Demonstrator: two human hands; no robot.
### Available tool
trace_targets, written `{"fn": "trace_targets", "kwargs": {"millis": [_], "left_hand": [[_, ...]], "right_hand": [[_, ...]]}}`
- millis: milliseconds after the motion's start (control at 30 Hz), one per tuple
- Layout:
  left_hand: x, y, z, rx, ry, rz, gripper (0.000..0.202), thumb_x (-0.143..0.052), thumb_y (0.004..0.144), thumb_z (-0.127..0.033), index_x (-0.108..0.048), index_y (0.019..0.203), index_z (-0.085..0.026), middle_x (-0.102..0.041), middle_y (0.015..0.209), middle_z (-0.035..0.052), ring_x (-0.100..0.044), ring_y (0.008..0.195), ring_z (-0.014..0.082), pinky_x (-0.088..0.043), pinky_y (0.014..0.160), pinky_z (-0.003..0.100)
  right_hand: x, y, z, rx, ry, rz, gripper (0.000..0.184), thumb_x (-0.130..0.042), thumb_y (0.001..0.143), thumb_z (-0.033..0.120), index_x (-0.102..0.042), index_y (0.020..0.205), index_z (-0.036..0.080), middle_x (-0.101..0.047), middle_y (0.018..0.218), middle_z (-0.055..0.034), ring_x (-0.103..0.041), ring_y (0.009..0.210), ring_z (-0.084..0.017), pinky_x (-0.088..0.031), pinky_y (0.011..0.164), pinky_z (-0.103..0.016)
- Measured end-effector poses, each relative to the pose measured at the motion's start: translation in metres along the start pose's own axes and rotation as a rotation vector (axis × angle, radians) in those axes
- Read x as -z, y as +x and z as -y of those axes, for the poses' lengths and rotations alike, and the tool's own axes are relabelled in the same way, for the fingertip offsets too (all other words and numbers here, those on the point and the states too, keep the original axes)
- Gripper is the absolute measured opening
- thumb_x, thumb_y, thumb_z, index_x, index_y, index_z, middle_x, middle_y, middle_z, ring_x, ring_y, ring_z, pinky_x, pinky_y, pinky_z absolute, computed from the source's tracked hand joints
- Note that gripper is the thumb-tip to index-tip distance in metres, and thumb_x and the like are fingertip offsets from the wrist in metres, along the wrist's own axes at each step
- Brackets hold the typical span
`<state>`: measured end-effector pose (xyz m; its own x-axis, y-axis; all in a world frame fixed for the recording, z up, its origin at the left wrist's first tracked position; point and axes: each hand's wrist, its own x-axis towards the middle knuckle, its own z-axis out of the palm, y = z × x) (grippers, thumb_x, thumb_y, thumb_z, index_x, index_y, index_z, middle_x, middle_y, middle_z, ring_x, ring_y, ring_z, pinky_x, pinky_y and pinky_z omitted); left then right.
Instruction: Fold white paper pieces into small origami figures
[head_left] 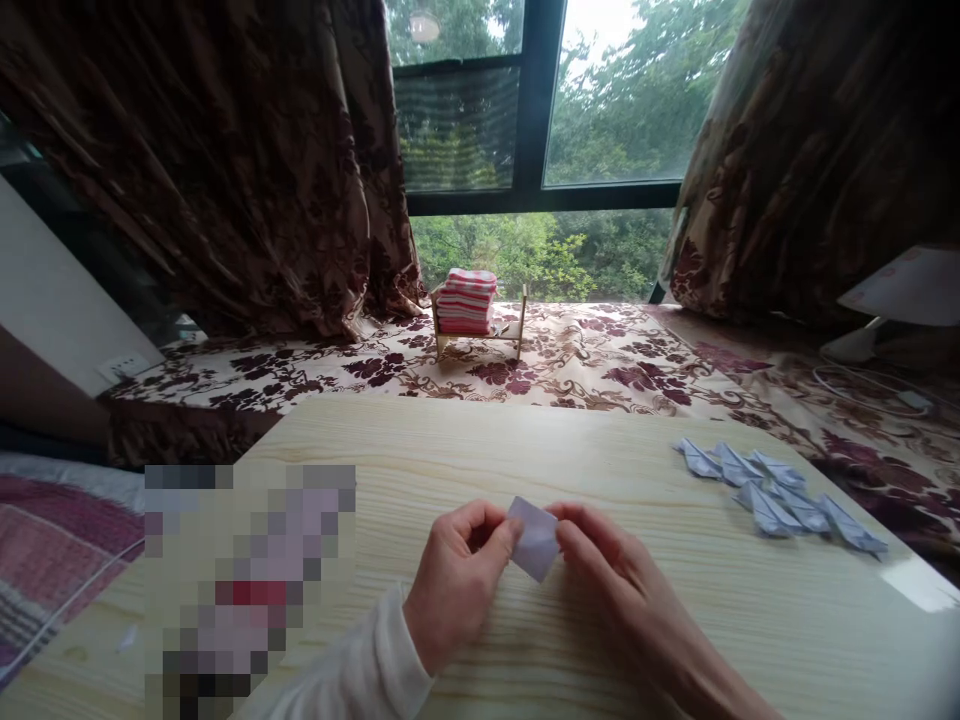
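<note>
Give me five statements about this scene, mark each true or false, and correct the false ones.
1. The left hand pinches a small paper. True.
2. The right hand is well away from the small paper. False: its fingertips are at the paper's right side.
3. Several folded papers lie on the table, to the right of both hands. True.
4. The folded papers are bright red. False: they are whitish.
5. A pink-and-white striped stack sits on a small wooden stand beyond the table. True.
</note>
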<state>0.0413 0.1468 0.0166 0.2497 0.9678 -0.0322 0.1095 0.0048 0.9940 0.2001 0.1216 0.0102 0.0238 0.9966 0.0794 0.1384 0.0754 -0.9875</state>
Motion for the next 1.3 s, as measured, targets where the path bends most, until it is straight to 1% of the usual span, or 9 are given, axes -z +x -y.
{"fn": "trace_targets", "kwargs": {"millis": [100, 367, 467, 600, 733, 867, 1000, 1167, 1300], "left_hand": [[0.002, 0.000, -0.002, 0.028, -0.027, 0.019, 0.027, -0.058, 0.077, -0.038, -0.063, 0.069, -0.012, -0.056, 0.061, 0.0012, -0.048, 0.060, 0.0127, -0.039, 0.058, 0.024], [0.004, -0.005, -0.008, 0.043, -0.016, 0.140, 0.028, -0.058, 0.076, -0.037, -0.063, 0.065, -0.012, -0.049, 0.058, -0.0007, -0.041, 0.057, 0.0108, -0.032, 0.054, 0.023], [0.003, -0.006, -0.008, 0.074, -0.035, 0.173, 0.028, -0.058, 0.075, -0.037, -0.060, 0.061, -0.013, -0.049, 0.056, -0.0008, -0.041, 0.055, 0.0108, -0.032, 0.053, 0.024], [0.003, -0.006, -0.008, 0.104, -0.060, 0.206, 0.030, -0.059, 0.075, -0.037, -0.059, 0.055, -0.014, -0.051, 0.054, -0.0001, -0.044, 0.055, 0.0113, -0.035, 0.056, 0.025], [0.003, -0.004, -0.007, 0.170, -0.137, 0.135, 0.030, -0.063, 0.073, -0.038, -0.066, 0.058, -0.012, -0.055, 0.055, 0.0011, -0.047, 0.057, 0.0116, -0.037, 0.059, 0.024], [0.004, -0.002, -0.005, 0.214, -0.222, 0.033, 0.028, -0.067, 0.072, -0.038, -0.071, 0.067, -0.011, -0.060, 0.062, 0.0031, -0.049, 0.061, 0.0115, -0.039, 0.062, 0.024], [0.005, -0.002, -0.004, 0.226, -0.296, 0.075, 0.026, -0.066, 0.073, -0.037, -0.072, 0.073, -0.011, -0.062, 0.069, 0.0043, -0.051, 0.065, 0.0127, -0.041, 0.065, 0.025], [0.007, -0.002, -0.009, 0.149, -0.247, 0.032, 0.023, -0.064, 0.074, -0.035, -0.066, 0.066, -0.014, -0.056, 0.063, -0.0005, -0.047, 0.061, 0.0100, -0.038, 0.060, 0.022], [0.006, -0.002, -0.013, 0.175, -0.193, 0.029, 0.021, -0.066, 0.070, -0.032, -0.065, 0.064, -0.012, -0.055, 0.057, -0.0018, -0.046, 0.055, 0.0083, -0.036, 0.056, 0.021]], "right_hand": [[-0.004, -0.004, -0.001, 0.010, 0.040, 0.096, 0.028, -0.058, 0.084, 0.045, -0.064, 0.080, 0.018, -0.064, 0.075, -0.0022, -0.057, 0.071, -0.016, -0.046, 0.064, -0.025], [-0.001, -0.004, -0.004, 0.003, 0.088, 0.082, 0.029, -0.059, 0.083, 0.045, -0.063, 0.076, 0.017, -0.063, 0.071, -0.0018, -0.056, 0.066, -0.014, -0.045, 0.060, -0.022], [-0.003, -0.007, -0.004, 0.006, 0.067, 0.102, 0.032, -0.057, 0.085, 0.046, -0.062, 0.073, 0.017, -0.059, 0.066, -0.0003, -0.051, 0.061, -0.012, -0.042, 0.056, -0.021], [-0.004, -0.007, -0.008, -0.006, 0.015, 0.045, 0.041, -0.052, 0.086, 0.051, -0.058, 0.065, 0.017, -0.052, 0.059, 0.0009, -0.046, 0.056, -0.012, -0.038, 0.053, -0.023], [0.002, -0.004, -0.009, -0.076, -0.003, -0.011, 0.048, -0.044, 0.087, 0.057, -0.053, 0.060, 0.018, -0.052, 0.060, -0.0007, -0.049, 0.061, -0.015, -0.042, 0.060, -0.026], [0.002, -0.008, -0.001, -0.087, -0.033, 0.091, 0.038, -0.050, 0.086, 0.051, -0.057, 0.067, 0.018, -0.055, 0.067, -0.0004, -0.051, 0.066, -0.015, -0.042, 0.061, -0.024], [-0.001, -0.012, 0.005, -0.052, -0.070, 0.111, 0.030, -0.054, 0.085, 0.044, -0.059, 0.071, 0.018, -0.054, 0.066, 0.0012, -0.049, 0.062, -0.013, -0.040, 0.057, -0.022], [0.004, -0.011, 0.005, 0.026, -0.219, 0.180, 0.028, -0.050, 0.086, 0.039, -0.057, 0.069, 0.018, -0.056, 0.065, -0.0003, -0.051, 0.062, -0.013, -0.043, 0.057, -0.024], [0.007, -0.009, 0.002, 0.080, -0.158, 0.066, 0.020, -0.053, 0.086, 0.037, -0.060, 0.084, 0.019, -0.065, 0.071, -0.0019, -0.059, 0.063, -0.014, -0.049, 0.058, -0.024]]}}
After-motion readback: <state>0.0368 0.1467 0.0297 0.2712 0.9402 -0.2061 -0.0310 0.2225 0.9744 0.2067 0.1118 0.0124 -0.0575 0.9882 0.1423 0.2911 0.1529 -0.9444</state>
